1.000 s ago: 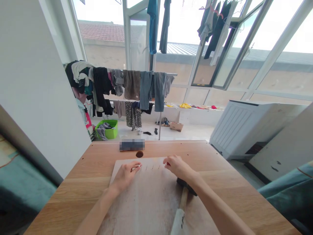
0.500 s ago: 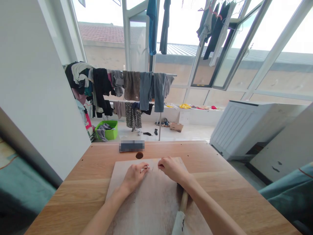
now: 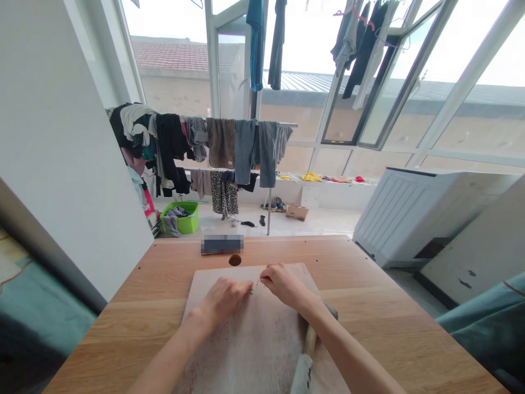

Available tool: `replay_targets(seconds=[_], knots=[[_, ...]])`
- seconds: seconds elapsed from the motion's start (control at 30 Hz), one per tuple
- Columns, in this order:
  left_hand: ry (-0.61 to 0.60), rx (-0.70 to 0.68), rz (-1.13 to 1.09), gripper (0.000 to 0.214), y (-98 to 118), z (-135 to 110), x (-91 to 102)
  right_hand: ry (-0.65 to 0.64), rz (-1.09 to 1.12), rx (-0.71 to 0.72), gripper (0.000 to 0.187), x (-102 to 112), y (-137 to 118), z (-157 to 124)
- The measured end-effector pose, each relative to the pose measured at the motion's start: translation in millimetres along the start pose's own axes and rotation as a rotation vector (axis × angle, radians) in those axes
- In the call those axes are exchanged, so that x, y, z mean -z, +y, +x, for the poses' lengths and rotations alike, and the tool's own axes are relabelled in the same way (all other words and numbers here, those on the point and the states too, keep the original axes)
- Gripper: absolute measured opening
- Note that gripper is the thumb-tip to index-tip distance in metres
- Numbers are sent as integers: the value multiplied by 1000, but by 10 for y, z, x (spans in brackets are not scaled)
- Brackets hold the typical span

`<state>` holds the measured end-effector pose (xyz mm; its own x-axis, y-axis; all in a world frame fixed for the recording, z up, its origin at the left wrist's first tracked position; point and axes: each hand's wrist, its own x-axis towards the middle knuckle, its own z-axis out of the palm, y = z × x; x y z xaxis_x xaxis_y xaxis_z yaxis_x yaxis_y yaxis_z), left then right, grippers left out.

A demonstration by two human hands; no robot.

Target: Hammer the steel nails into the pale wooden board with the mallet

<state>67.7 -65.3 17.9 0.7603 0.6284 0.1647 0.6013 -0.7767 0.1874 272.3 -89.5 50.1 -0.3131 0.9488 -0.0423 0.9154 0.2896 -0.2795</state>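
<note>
A pale wooden board (image 3: 246, 339) lies on the wooden table. Over its left upper part is my left hand (image 3: 229, 294), fingers closed, with a small shiny metal piece (image 3: 251, 291) showing at the fingertips. Opposite it, my right hand (image 3: 281, 280) is pinched above the board, its fingertips at a thin nail-like pin (image 3: 258, 283). Whether the pin is gripped or only beside the fingers is too small to tell. A hammer (image 3: 310, 340) with a white-wrapped grip lies on the board's right side, partly covered by my right forearm.
At the table's (image 3: 389, 317) far edge are a blurred dark rectangular item (image 3: 222, 244) and a round hole (image 3: 235, 260). Beyond stand a laundry rack (image 3: 283, 125) hung with clothes and a green basin (image 3: 188, 218). A white ribbed appliance (image 3: 385, 213) is at the right.
My left hand has turned knuckles-up and moved slightly right, fingers closer together. My right hand has shifted a little left, to the thin pin. More of the hammer head shows.
</note>
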Motion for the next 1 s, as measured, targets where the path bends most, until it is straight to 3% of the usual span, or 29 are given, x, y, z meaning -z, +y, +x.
replay_targets(seconds=[0.13, 0.23, 0.33, 0.47, 0.57, 0.63, 0.73, 0.83, 0.9, 1.0], knots=[[-29, -188, 162, 26, -21, 31, 50, 22, 23, 17, 20, -24, 9, 17], [-14, -205, 146, 26, -10, 39, 40, 57, 50, 27, 21, -61, -30, 67], [113, -1, -61, 22, 63, -24, 23, 133, 81, 22, 15, -6, -74, 44], [277, 404, -528, 22, 247, -192, 44, 234, 148, 27, 30, 143, -110, -118], [204, 550, -767, 36, 372, -318, 77, 212, 229, 92, 24, 136, -154, -272], [112, 570, -831, 46, 427, -404, 92, 178, 280, 129, 22, 68, -215, -384], [82, 521, -660, 49, 462, -578, 91, 143, 341, 163, 28, -35, -333, -592], [189, 449, -379, 38, 425, -855, 54, 204, 349, 170, 31, -88, -364, -881], [288, 373, -252, 32, 353, -1101, 18, 324, 304, 148, 27, -137, -251, -1132], [441, 262, -55, 29, 210, -1510, -36, 578, 163, 66, 23, -319, 149, -1580]])
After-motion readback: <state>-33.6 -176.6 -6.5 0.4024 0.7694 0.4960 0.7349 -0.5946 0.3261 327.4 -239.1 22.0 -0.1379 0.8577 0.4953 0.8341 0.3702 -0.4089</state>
